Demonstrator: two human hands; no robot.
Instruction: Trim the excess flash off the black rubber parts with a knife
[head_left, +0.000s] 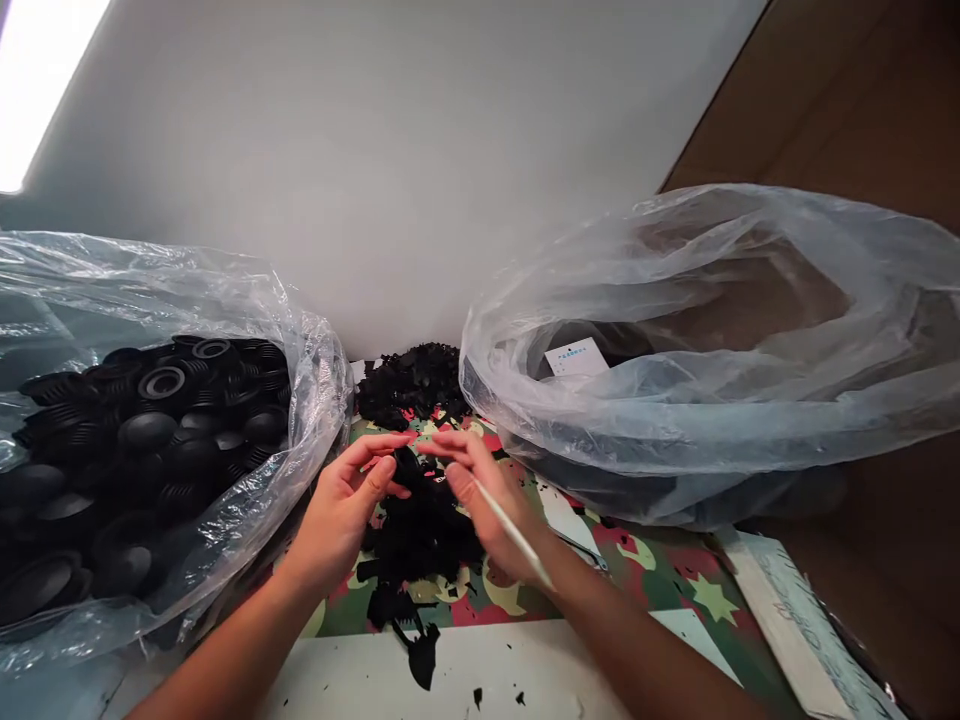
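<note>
My left hand (343, 510) pinches a small black rubber part (407, 468) between its thumb and fingers. Facing it, my right hand (499, 505) has its fingertips close to the same part; whether they touch it I cannot tell. A thin white stick (517, 540) lies across the right hand, running from under the thumb back to the wrist. Directly beneath both hands is a loose heap of black rubber scraps (427, 535), and one larger torn scrap (422, 655) lies at its front.
At left, a clear plastic bag (319, 370) holds many black ribbed rubber parts (150, 430). Another clear bag (675, 435) stands open at right with a white card (576, 358) in it. More scraps (416, 380) pile against the wall. A patterned cloth (637, 555) covers the table.
</note>
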